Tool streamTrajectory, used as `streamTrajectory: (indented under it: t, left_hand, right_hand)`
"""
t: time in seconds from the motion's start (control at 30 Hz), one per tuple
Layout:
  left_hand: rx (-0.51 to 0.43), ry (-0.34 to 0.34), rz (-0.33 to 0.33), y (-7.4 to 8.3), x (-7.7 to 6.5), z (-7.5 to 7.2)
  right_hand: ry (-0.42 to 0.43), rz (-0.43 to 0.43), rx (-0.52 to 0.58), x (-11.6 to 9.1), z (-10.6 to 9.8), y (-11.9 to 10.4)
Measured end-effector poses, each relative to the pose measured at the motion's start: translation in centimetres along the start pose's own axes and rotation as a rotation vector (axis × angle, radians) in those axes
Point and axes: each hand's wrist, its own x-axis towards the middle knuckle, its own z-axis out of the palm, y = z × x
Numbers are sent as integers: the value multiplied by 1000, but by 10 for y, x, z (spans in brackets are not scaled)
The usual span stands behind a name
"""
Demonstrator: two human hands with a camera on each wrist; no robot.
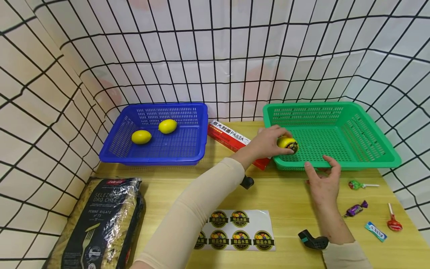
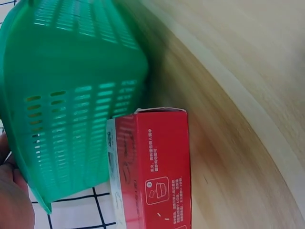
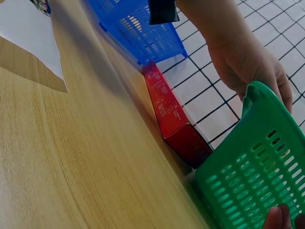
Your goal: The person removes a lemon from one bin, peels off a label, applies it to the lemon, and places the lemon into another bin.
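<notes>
Yellow oval lemon (image 1: 283, 143) with a dark round sticker (image 1: 292, 147) is at the left end of the green slotted plastic basket (image 1: 379, 158), on the inner side of its wall; whether it touches the basket floor cannot be told. The left hand (image 1: 270, 141) pinches this lemon, fingers over the top and thumb along the near side, the sticker facing away from the palm. The right hand (image 1: 324, 181) is at the basket's front rim, thumb and forefinger spread apart; contact with the rim is unclear.

Between the two baskets a long red-and-white cardboard pasta box (image 1: 228, 136) lies aslant on the light wooden table (image 1: 168, 194), its near end beside the green basket and partly behind the left forearm. Two yellow lemons (image 1: 167, 126) rest, apart from each other, in the blue slotted plastic basket (image 1: 154, 163). Nearer the person are a white sheet of round dark stickers (image 1: 260, 219), partly covered by the left sleeve (image 1: 191, 213), and a black-and-clear plastic bag of penne (image 1: 100, 220). To the right lie a green lollipop (image 1: 355, 184), a purple-wrapped sweet (image 1: 354, 210), a blue-and-white wrapped sweet (image 1: 376, 231) and a red lollipop (image 1: 394, 223)
</notes>
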Motion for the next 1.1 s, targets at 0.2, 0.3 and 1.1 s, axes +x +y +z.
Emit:
streamTrajectory:
  t: [0.2, 0.3, 1.1]
  left_hand:
    - [33, -20, 22, -4, 0, -3]
    - [27, -23, 25, -7, -1, -4]
    - [30, 155, 102, -43, -119, -45]
  right_hand:
    - [-9, 6, 23, 1, 2, 0]
    - [-18, 8, 6, 2, 3, 0]
    - [-11, 71, 59, -5, 0, -7]
